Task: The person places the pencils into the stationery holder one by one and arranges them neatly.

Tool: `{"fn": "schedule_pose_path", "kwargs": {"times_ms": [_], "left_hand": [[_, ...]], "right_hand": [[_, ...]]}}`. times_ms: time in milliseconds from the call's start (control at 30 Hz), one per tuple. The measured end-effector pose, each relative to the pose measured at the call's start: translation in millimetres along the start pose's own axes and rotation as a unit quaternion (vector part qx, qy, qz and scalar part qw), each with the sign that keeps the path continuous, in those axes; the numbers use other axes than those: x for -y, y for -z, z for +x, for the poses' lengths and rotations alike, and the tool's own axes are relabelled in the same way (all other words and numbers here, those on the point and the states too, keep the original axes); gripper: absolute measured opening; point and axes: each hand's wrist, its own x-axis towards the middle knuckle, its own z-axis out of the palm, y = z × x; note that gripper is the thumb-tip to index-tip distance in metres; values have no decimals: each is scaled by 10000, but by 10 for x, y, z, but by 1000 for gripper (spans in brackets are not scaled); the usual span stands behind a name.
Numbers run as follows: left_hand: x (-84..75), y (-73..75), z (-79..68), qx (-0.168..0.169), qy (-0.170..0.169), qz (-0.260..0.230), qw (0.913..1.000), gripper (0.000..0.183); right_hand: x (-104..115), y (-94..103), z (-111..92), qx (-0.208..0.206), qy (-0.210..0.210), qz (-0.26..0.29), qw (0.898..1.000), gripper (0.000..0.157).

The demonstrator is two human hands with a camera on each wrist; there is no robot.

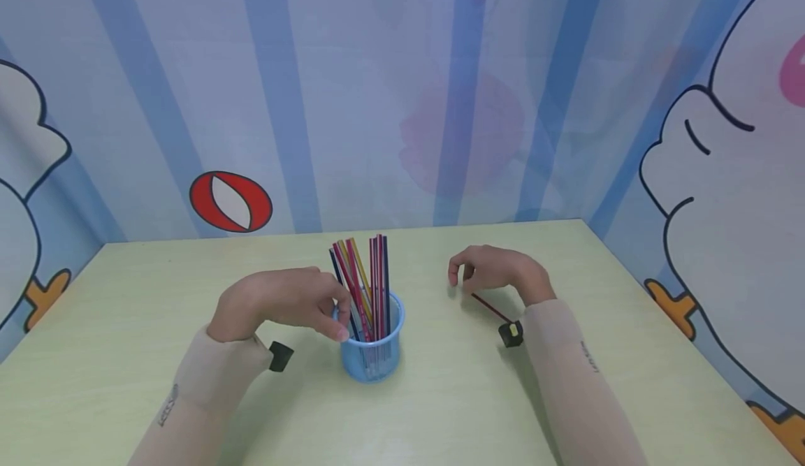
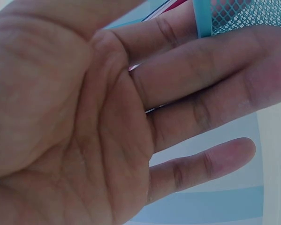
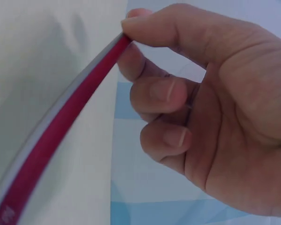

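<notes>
In the head view, my left hand (image 1: 289,302) holds the rim of a blue mesh pencil cup (image 1: 372,361), thumb and fingers at its left side. One finger shows through the mesh of the cup (image 2: 253,16) in the left wrist view; the other fingers lie outside it. Several striped pencils (image 1: 380,277), red, yellow and dark blue, stand leaning in the cup. To the right, my right hand (image 1: 493,269) pinches the tip of a red and silver striped pencil (image 3: 60,124) between thumb and index finger. That pencil slants down towards the wrist, its other fingers curled without touching it.
A pale yellow-green table (image 1: 440,410) lies under both hands. Behind it hangs a blue striped backdrop (image 1: 352,103) with cartoon drawings at the sides. A small black wrist camera (image 1: 511,334) sits below the right wrist, and another black camera (image 1: 280,356) below the left.
</notes>
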Motion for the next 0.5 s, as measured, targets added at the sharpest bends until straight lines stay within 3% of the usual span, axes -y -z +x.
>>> {"fn": "schedule_pose_path", "kwargs": {"times_ms": [267, 500], "left_hand": [[-4, -6, -1, -19, 29, -15, 10000, 16], [2, -6, -1, -34, -6, 0, 10000, 16]], "right_hand": [[136, 125, -110, -303, 780, 217, 9963, 17], [211, 262, -312, -767, 958, 821, 9890, 8]]}}
